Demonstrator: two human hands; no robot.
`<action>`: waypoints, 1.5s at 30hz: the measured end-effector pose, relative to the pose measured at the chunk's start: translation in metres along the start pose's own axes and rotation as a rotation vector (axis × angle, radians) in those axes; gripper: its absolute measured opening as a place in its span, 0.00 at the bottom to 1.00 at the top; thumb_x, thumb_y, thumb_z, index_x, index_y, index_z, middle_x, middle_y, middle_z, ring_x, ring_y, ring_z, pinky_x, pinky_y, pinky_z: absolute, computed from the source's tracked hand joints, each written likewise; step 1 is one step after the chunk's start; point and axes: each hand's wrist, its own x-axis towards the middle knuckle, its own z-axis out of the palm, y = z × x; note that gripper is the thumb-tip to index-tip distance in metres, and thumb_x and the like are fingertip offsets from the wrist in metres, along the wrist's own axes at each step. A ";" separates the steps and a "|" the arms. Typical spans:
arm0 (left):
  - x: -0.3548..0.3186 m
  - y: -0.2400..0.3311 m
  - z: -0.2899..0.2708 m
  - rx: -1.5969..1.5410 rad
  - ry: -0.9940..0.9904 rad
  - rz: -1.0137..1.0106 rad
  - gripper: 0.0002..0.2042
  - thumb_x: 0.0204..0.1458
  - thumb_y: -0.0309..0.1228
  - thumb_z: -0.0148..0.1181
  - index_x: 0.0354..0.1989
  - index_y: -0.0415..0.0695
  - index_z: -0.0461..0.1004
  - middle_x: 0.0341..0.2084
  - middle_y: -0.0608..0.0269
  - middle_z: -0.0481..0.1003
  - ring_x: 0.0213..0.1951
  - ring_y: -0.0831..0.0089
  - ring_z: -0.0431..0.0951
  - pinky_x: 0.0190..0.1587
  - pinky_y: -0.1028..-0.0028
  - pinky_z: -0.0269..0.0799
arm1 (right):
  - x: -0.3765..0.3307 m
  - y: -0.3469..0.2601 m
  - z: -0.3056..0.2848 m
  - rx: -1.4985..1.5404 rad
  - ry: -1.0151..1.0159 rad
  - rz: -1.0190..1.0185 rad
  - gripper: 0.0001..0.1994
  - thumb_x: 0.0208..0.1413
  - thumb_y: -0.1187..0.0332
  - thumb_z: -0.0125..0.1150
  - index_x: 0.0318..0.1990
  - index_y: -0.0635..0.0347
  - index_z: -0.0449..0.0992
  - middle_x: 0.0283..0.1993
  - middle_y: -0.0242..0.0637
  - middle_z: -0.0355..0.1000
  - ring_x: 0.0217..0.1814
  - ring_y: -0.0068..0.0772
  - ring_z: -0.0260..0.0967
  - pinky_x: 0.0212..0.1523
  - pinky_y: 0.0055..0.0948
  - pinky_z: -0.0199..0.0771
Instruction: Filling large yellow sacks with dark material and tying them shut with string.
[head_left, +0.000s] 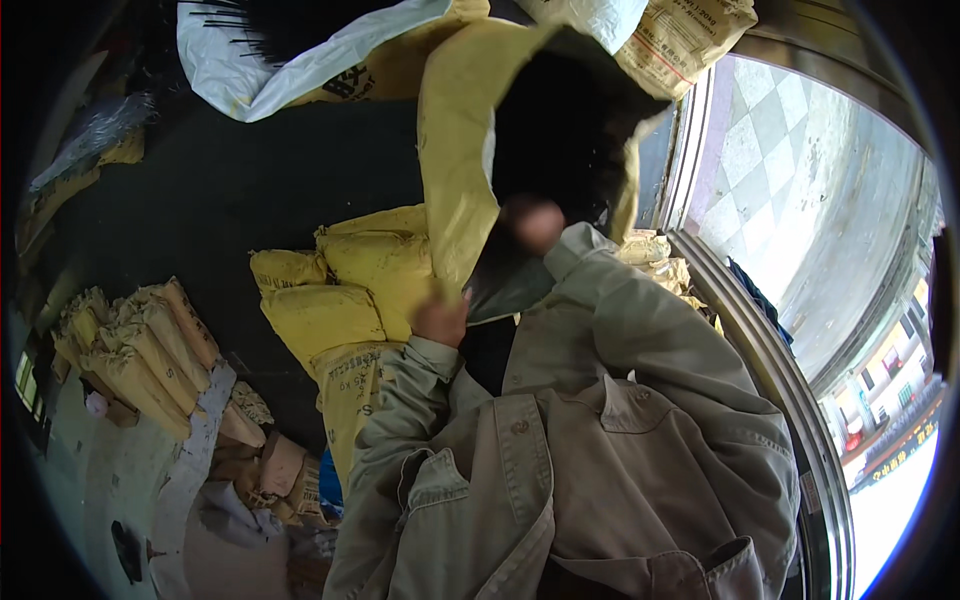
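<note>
A large yellow sack [450,140] stands in front of me with its wide mouth turned toward the right. Dark black material [560,130] fills the mouth; its texture is too dark to make out. At the sack's lower edge, my left hand [440,318] is closed on the rim, thumb up. My right hand [535,224] is at the mouth, against the black contents, and motion smears its fingers. A grey inner lining [515,285] shows below it, between my hands.
Stacked yellow packets [330,275] lie left of my left hand. Another sack with a white liner [300,95] holds black bristles behind. Folded paper sacks [150,355] lie at the far left. A metal door track [770,340] runs along the right, with tiled paving [770,130] outside.
</note>
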 end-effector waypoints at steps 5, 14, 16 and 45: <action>0.017 0.006 0.012 -0.230 0.068 -0.025 0.15 0.49 0.36 0.52 0.39 0.37 0.69 0.29 0.48 0.72 0.30 0.50 0.71 0.30 0.63 0.65 | 0.000 -0.008 -0.063 -0.158 0.239 0.185 0.12 0.38 0.72 0.56 0.35 0.54 0.72 0.35 0.39 0.69 0.37 0.39 0.67 0.34 0.34 0.69; 0.046 0.000 -0.022 -0.121 0.176 -0.126 0.12 0.48 0.35 0.52 0.33 0.37 0.72 0.21 0.50 0.72 0.25 0.52 0.72 0.27 0.65 0.65 | 0.106 0.048 -0.208 -0.176 0.558 -0.025 0.18 0.41 0.73 0.58 0.43 0.59 0.67 0.35 0.45 0.68 0.33 0.46 0.67 0.31 0.36 0.67; 0.042 -0.010 -0.025 0.111 0.095 0.072 0.12 0.48 0.34 0.52 0.32 0.37 0.72 0.18 0.50 0.71 0.24 0.53 0.72 0.26 0.65 0.65 | 0.119 0.065 -0.209 -0.091 0.224 0.123 0.26 0.39 0.72 0.59 0.49 0.58 0.61 0.45 0.46 0.62 0.46 0.43 0.60 0.43 0.36 0.59; 0.293 0.056 -0.117 0.266 0.563 0.320 0.21 0.50 0.49 0.46 0.32 0.41 0.73 0.20 0.51 0.72 0.22 0.54 0.72 0.28 0.64 0.66 | 0.202 -0.003 -0.240 -0.349 0.587 -0.526 0.12 0.42 0.73 0.54 0.38 0.61 0.69 0.29 0.44 0.69 0.28 0.44 0.68 0.28 0.37 0.67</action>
